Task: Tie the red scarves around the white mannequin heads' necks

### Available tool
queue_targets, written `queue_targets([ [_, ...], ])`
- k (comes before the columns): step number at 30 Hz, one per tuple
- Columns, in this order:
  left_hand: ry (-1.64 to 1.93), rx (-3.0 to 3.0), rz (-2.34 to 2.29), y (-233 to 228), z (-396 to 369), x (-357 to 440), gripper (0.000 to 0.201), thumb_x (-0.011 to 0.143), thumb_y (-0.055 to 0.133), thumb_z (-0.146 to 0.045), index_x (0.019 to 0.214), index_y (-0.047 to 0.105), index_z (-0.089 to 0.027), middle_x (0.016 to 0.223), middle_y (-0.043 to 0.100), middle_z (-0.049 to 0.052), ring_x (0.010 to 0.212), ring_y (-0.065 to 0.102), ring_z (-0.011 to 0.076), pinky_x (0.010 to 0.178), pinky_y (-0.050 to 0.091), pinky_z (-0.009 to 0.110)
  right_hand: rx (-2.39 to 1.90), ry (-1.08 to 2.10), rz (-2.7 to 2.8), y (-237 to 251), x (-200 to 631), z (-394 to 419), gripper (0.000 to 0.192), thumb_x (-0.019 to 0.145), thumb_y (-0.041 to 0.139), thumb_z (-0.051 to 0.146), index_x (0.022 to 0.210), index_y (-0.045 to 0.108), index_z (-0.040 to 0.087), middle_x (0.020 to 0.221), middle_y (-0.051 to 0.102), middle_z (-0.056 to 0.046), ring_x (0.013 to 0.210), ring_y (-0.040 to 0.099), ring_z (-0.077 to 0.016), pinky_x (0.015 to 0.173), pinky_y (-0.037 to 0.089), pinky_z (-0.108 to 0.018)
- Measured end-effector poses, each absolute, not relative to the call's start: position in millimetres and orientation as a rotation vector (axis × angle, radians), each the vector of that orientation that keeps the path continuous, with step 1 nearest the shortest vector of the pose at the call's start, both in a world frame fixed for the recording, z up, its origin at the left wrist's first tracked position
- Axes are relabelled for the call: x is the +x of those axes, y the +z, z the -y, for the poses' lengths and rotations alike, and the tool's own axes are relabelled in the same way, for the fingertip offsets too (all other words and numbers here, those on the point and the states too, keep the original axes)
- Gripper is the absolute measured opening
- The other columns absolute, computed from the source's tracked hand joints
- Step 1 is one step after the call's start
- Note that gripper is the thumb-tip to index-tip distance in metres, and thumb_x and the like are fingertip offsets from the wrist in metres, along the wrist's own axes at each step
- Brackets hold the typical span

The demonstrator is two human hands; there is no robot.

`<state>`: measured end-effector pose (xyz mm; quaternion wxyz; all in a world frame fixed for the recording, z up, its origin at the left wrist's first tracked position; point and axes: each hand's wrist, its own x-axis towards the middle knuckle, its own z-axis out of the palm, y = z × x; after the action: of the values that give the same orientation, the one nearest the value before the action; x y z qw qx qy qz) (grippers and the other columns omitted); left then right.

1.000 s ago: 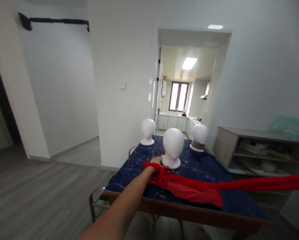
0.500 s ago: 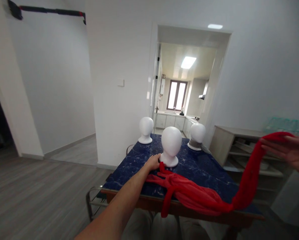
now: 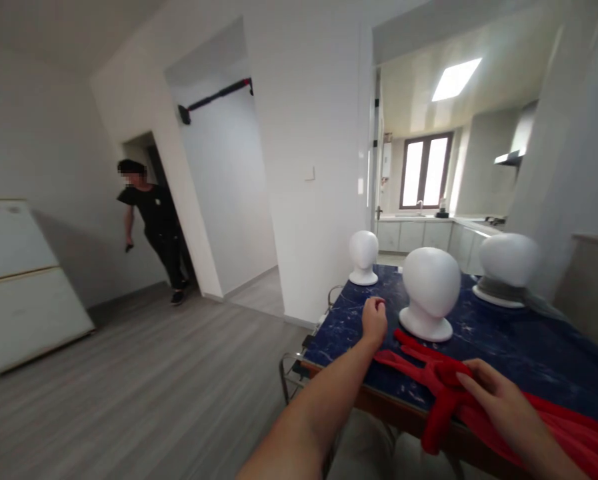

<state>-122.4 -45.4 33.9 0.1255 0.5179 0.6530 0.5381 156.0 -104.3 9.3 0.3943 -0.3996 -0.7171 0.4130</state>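
A red scarf (image 3: pixel 446 380) lies bunched along the near edge of the blue marbled table (image 3: pixel 459 357), with one end hanging over it. My right hand (image 3: pixel 499 393) is closed on the scarf's bunched part, thumb and fingers bent over the cloth. Above the table's left side, my left hand (image 3: pixel 375 320) is curled closed. A small dark reddish spot shows between its fingers, too small to name. Just right of that hand stands a white mannequin head (image 3: pixel 431 287), upright and bare, apart from both hands.
Behind it stand a second mannequin head (image 3: pixel 363 257) at left and a third mannequin head (image 3: pixel 509 260) with grey cloth around its neck. A person (image 3: pixel 151 213) in black is by a doorway. A white fridge (image 3: pixel 23 293) stands far left; a metal-framed chair (image 3: pixel 291 377) is beside the table.
The view has swung left, bringing the person and fridge into sight. My right hand has come down from the raised scarf end to its bunched part. My left hand has left the mannequin head's base.
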Motion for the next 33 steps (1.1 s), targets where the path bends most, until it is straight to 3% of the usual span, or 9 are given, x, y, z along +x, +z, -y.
queue_targets([
  [4,1.527,1.748,-1.636,26,95,-101,0.039,0.102,0.054,-0.050,0.118,0.072,-0.018,0.115,0.076,0.010,0.105,0.070,0.0231,0.098,0.055,0.038,-1.110,1.024,1.745,-13,168,87,0.049,0.075,0.074,0.066,0.098,0.078,0.023,0.104,0.081,-0.008,0.097,0.075,-0.0327,0.085,0.061,-0.036],
  [6,1.257,2.061,-1.423,18,123,-85,0.070,0.085,0.076,-0.062,0.140,0.065,-0.021,0.140,0.068,0.013,0.127,0.065,0.0304,0.111,0.050,0.044,-1.139,1.022,1.699,-19,169,84,0.051,0.071,0.075,0.067,0.096,0.078,0.024,0.102,0.081,-0.009,0.099,0.075,-0.0345,0.086,0.062,-0.037],
  [8,0.985,2.283,-1.321,10,143,-71,0.110,0.072,0.086,-0.066,0.162,0.043,-0.022,0.164,0.048,0.017,0.150,0.047,0.0398,0.123,0.037,0.056,-1.148,1.034,1.648,-23,166,80,0.051,0.068,0.076,0.067,0.095,0.078,0.024,0.100,0.081,-0.009,0.098,0.075,-0.0352,0.084,0.062,-0.037],
  [10,0.808,2.365,-1.337,4,150,-61,0.121,0.070,0.088,-0.064,0.168,0.032,-0.022,0.169,0.042,0.018,0.154,0.040,0.0438,0.125,0.031,0.062,-1.132,1.042,1.614,-25,162,74,0.049,0.067,0.077,0.065,0.094,0.077,0.024,0.099,0.080,-0.009,0.098,0.074,-0.0348,0.082,0.063,-0.037],
  [14,0.662,2.372,-1.430,9,134,-61,0.088,0.080,0.082,-0.058,0.157,0.052,-0.028,0.149,0.065,0.014,0.138,0.060,0.0409,0.116,0.044,0.056,-1.103,1.018,1.580,-24,160,56,0.045,0.066,0.078,0.061,0.091,0.077,0.024,0.096,0.080,-0.008,0.096,0.074,-0.0337,0.081,0.063,-0.036],
  [18,0.709,2.381,-1.474,21,116,-73,0.068,0.087,0.077,-0.050,0.150,0.060,-0.033,0.140,0.072,0.007,0.128,0.068,0.0333,0.112,0.049,0.046,-1.071,1.038,1.491,-5,155,47,0.048,0.069,0.076,0.064,0.093,0.074,0.023,0.096,0.080,-0.006,0.092,0.075,-0.0309,0.081,0.062,-0.036],
  [24,0.921,2.176,-1.605,12,102,-79,0.096,0.067,0.093,-0.035,0.155,0.055,-0.025,0.129,0.076,0.014,0.123,0.069,0.0386,0.110,0.052,0.049,-0.961,0.960,1.500,56,104,55,0.046,0.076,0.071,0.066,0.085,0.069,0.021,0.076,0.072,-0.004,0.073,0.067,-0.0242,0.067,0.056,-0.036],
  [28,1.086,2.010,-1.365,9,91,-78,0.082,0.067,0.091,-0.024,0.145,0.063,-0.027,0.134,0.074,0.011,0.126,0.068,0.0346,0.112,0.052,0.046,-0.753,1.149,1.910,81,77,73,0.048,0.078,0.075,0.053,0.113,0.075,0.020,0.101,0.078,-0.009,0.089,0.073,-0.0264,0.086,0.058,-0.042],
  [33,1.339,1.511,-1.328,12,84,-95,0.041,0.085,0.073,-0.021,0.125,0.069,-0.020,0.114,0.079,0.010,0.107,0.076,0.0264,0.099,0.060,0.041,-0.922,0.591,2.294,58,125,109,0.082,0.074,0.084,0.037,0.152,0.059,0.028,0.149,0.064,-0.012,0.136,0.058,-0.0371,0.119,0.039,-0.056],
])
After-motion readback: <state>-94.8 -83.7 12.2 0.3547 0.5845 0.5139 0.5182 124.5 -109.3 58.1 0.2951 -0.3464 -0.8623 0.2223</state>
